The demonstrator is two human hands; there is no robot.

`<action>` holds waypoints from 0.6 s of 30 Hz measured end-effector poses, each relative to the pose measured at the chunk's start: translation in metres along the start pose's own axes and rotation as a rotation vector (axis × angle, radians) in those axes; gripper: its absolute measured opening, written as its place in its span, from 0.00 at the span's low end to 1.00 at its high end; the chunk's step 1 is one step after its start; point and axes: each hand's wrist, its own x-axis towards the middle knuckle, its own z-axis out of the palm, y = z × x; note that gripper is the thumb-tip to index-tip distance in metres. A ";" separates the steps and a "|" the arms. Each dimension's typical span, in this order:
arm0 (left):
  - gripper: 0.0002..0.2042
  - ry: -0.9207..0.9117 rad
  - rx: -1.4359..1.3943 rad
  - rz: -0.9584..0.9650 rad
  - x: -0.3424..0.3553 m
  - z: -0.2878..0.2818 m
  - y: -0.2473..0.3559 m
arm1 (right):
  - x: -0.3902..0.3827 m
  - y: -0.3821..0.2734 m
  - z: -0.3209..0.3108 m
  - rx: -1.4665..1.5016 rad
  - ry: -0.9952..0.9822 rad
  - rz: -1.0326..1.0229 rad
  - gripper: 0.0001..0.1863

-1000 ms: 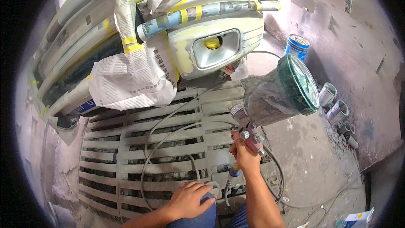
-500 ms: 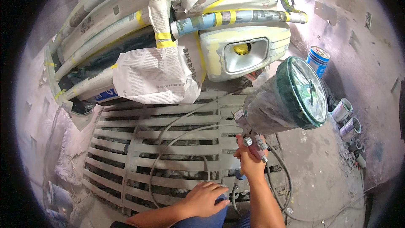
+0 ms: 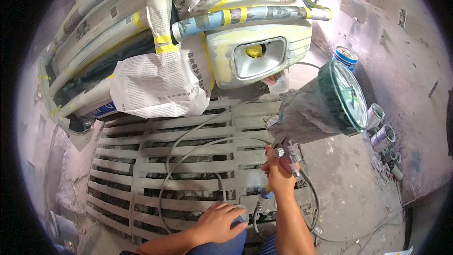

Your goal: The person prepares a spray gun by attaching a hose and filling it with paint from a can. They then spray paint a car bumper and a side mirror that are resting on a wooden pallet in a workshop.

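My right hand (image 3: pixel 279 172) is wrapped round the handle of a spray gun (image 3: pixel 289 157), with an air hose joined below the grip. Its large cup (image 3: pixel 314 106), grey with paint and topped by a green-rimmed lid, tilts up to the right. My left hand (image 3: pixel 219 222) rests loosely on my knee, fingers stretched out and holding nothing. Ahead stands the front of a vehicle. A bumper corner (image 3: pixel 222 68), patchy yellow and grey, surrounds a silvery rectangular recess (image 3: pixel 259 59) with something yellow inside. Newspaper (image 3: pixel 158 87) and yellow tape mask the parts left of it.
A slatted floor grate (image 3: pixel 184 160) lies below the vehicle, with the grey hose (image 3: pixel 172 163) looped across it. Along the right wall (image 3: pixel 401 113) stand a blue can (image 3: pixel 345 58), open paint cans (image 3: pixel 382 136) and several smaller containers. A clear cup (image 3: pixel 279 82) sits under the bumper.
The vehicle and floor have shifted left and slightly up in view. My right hand keeps its hold on the spray gun; my left hand stays on my knee.
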 end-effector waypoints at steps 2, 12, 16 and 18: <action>0.24 -0.002 0.013 0.000 -0.001 0.001 0.000 | -0.002 0.003 0.005 0.028 -0.036 -0.060 0.12; 0.21 0.047 0.026 0.026 -0.001 0.000 0.001 | -0.001 -0.011 0.015 0.065 -0.076 -0.055 0.15; 0.21 0.074 0.024 0.042 -0.001 0.000 0.000 | 0.009 -0.001 -0.003 0.037 -0.043 -0.078 0.17; 0.21 0.074 0.020 0.045 -0.001 -0.001 0.001 | 0.013 -0.004 -0.009 0.042 -0.002 -0.052 0.16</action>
